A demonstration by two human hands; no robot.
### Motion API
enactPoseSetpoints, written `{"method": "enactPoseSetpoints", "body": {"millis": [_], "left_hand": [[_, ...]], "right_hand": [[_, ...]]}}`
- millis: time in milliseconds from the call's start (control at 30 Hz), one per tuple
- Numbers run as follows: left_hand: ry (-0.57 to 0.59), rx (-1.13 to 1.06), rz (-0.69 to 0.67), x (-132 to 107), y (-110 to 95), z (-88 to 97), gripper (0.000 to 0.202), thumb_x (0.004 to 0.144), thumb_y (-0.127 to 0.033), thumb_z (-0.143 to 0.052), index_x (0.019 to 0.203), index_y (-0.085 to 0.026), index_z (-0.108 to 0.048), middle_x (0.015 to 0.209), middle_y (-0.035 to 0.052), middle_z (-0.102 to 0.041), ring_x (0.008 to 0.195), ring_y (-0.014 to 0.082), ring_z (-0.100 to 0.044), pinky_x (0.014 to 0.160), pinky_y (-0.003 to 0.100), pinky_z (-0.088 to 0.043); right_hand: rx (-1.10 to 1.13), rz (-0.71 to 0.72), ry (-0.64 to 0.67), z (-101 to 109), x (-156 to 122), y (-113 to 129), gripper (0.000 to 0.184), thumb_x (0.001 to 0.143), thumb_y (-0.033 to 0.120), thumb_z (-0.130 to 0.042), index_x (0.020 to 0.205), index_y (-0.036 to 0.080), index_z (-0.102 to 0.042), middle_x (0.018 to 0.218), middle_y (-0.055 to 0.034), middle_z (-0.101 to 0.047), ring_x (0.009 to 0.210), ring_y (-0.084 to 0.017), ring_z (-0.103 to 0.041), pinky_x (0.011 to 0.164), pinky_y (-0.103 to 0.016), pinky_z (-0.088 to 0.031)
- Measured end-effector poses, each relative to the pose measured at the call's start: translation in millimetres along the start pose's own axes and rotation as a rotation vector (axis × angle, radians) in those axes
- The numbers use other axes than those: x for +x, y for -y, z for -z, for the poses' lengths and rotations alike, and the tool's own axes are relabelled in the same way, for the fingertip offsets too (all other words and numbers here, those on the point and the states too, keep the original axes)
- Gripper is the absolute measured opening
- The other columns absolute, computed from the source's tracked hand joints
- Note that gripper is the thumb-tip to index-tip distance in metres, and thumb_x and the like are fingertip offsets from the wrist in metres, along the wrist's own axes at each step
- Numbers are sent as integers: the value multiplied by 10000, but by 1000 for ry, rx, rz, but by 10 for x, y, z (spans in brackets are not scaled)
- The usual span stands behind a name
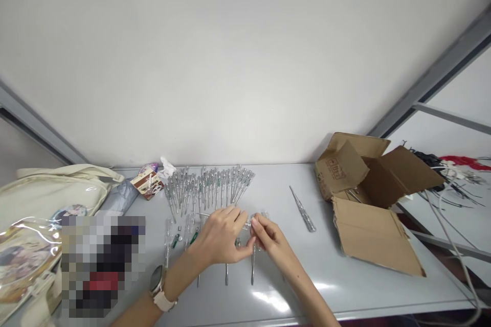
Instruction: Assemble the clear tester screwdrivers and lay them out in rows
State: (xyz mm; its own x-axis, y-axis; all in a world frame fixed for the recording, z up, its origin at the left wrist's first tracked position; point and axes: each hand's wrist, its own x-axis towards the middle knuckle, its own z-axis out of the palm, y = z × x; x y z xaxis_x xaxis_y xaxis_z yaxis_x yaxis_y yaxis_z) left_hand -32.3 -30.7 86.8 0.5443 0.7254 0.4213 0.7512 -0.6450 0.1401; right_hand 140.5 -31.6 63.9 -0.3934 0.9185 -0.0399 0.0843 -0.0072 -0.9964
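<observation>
Between my hands is a voltage tester screwdriver [247, 225] with a clear handle, lying sideways, its thin metal shaft pointing left. My left hand [222, 235], with a watch on the wrist, is closed around it. The fingertips of my right hand [266, 232] pinch the handle's right end; what exactly they grip there is hidden. Below my hands lie more testers, one with its metal shaft [253, 268] toward me. Left of my left hand are clear handles and a small green-marked part [175, 240]. Farther back, many similar testers [209, 184] lie in rows.
A single tester [303, 209] lies to the right. Beyond it stands an open cardboard box [341, 168] with its flap over the table [291, 286]. At the left are a cream bag [76, 184], a grey wrapped item [121, 196] and a brown packet [148, 184]. Cables [456, 168] lie on the right shelf.
</observation>
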Motion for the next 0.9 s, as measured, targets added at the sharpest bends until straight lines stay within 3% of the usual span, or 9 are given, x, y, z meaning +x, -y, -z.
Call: {"method": "enactPoseSetpoints", "body": {"millis": [267, 400, 500, 633, 767, 900], "left_hand": [[112, -109, 7, 33, -10, -5, 163, 957, -232, -378, 835, -190, -479, 780, 15, -538, 716, 172, -485, 614, 309, -370], [123, -176, 28, 68, 5, -47, 191, 994, -244, -356, 911, -180, -515, 829, 24, -563, 750, 172, -508, 641, 306, -398], [130, -200, -14, 169, -13, -110, 179, 1003, -234, -370, 1016, -175, -539, 904, 37, -586, 830, 179, -542, 708, 306, -431], [150, -129, -168, 480, -110, -249, 165, 988, -177, -413, 1082, -162, -548, 933, 49, -577, 866, 187, -538, 751, 304, -428], [169, 11, -403, 840, -248, -471, 163, 927, -48, -468, 979, -156, -578, 886, 42, -561, 863, 186, -517, 735, 300, -400], [158, 85, -604, 1015, -336, -762, 120, 921, -99, -528, 858, -161, -609, 826, 42, -565, 852, 199, -517, 728, 325, -381]], "right_hand": [[-41, 69, -73, 121, -48, 11, 435, 973, 549, -417, 695, 214, -418, 607, 55, -394, 555, -114, -365, 563, -254, -318], [-88, 37, -218, 366, -166, -44, 441, 959, 570, -419, 700, 214, -442, 615, 46, -400, 553, -123, -371, 543, -255, -312], [-200, 28, -410, 581, -289, -168, 448, 952, 579, -413, 686, 219, -433, 610, 41, -403, 557, -133, -387, 546, -258, -319], [-509, -26, -686, 732, -446, -406, 428, 957, 560, -404, 677, 235, -397, 571, 44, -398, 534, -148, -411, 542, -262, -333], [-807, -23, -816, 727, -519, -604, 396, 976, 513, -362, 690, 245, -418, 547, 17, -483, 472, -170, -457, 488, -272, -320], [-1044, 65, -906, 688, -503, -677, 411, 1005, 459, -311, 670, 246, -417, 555, -21, -517, 487, -188, -484, 470, -279, -288]]}}
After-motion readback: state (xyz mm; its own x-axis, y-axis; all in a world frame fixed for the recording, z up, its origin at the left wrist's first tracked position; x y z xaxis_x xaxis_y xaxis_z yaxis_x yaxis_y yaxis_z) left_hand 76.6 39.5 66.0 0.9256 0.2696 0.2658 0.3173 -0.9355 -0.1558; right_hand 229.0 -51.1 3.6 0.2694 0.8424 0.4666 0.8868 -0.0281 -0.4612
